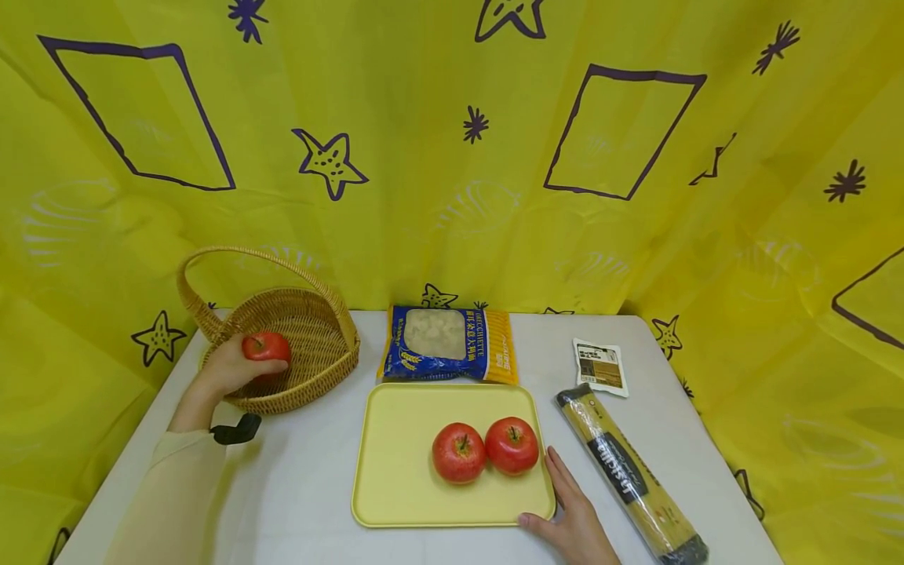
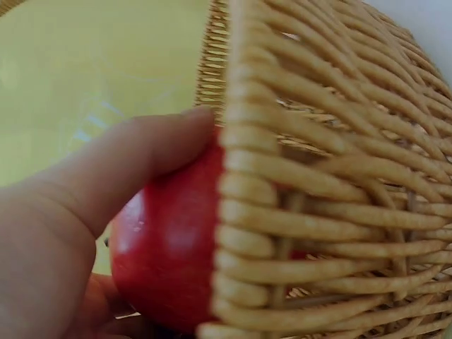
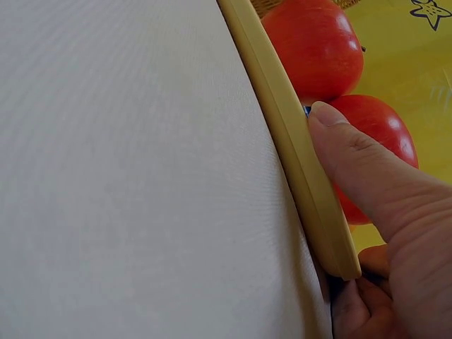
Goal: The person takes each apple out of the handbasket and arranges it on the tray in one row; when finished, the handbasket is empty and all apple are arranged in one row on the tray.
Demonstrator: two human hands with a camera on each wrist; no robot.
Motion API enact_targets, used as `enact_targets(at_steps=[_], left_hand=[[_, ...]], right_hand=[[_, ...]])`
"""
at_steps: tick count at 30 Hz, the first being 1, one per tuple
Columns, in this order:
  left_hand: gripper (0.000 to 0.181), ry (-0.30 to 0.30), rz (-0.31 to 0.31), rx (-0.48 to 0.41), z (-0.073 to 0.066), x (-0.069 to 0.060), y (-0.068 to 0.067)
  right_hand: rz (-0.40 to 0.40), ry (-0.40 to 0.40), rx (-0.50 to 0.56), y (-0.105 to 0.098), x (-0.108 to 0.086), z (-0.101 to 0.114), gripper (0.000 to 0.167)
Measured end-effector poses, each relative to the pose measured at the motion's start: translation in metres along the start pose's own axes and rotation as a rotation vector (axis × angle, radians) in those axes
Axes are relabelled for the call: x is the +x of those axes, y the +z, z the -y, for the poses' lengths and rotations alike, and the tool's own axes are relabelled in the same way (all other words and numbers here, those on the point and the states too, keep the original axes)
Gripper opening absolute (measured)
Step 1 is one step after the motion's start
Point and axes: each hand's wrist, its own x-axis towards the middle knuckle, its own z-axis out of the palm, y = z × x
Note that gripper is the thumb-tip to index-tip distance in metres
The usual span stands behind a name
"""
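At the wicker basket (image 1: 311, 396), my left hand (image 1: 224, 369) grips a red apple (image 1: 267, 345) over the basket's near left side. In the left wrist view the thumb (image 2: 141, 152) lies across the apple (image 2: 169, 240), and the woven wall hides part of the fruit. Two more red apples, one on the left (image 1: 459, 453) and one on the right (image 1: 512, 446), sit side by side on the yellow tray (image 1: 395, 455). My right hand (image 1: 572, 518) holds the tray's near right corner, thumb at the front edge and fingers along the right side.
Behind the tray lies a blue and yellow pasta bag (image 1: 438, 345). A long spaghetti pack (image 1: 628, 475) lies right of the right hand, with a small white sachet (image 1: 600, 367) beyond it. Yellow patterned curtain (image 1: 424, 220) surrounds the white table (image 1: 297, 486).
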Motion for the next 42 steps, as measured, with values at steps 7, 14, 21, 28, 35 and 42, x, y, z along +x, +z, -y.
enact_targets(at_steps=[7, 14, 21, 28, 35, 42], left_hand=[[0.094, 0.025, -0.045, -0.119, -0.014, -0.015, -0.001], [0.091, 0.086, -0.051, -0.302, -0.037, -0.033, 0.005], [0.088, 0.143, -0.049, -0.352, -0.059, -0.046, 0.023], [0.088, 0.189, -0.037, -0.345, -0.076, -0.06, 0.047], [0.087, 0.227, 0.032, -0.389, -0.084, -0.068, 0.076], [0.09, 0.258, 0.094, -0.419, -0.088, -0.073, 0.099]], right_hand=[[0.006, 0.001, -0.002, 0.0, 0.001, 0.0, 0.107], [0.002, -0.003, -0.011, 0.0, 0.0, 0.001, 0.107], [0.016, 0.014, 0.004, -0.001, 0.0, 0.001, 0.107], [0.005, 0.0, 0.006, 0.0, 0.0, 0.001, 0.107], [-0.011, -0.019, 0.001, 0.0, 0.0, 0.0, 0.106], [-0.003, -0.008, 0.003, 0.0, -0.001, 0.001, 0.106]])
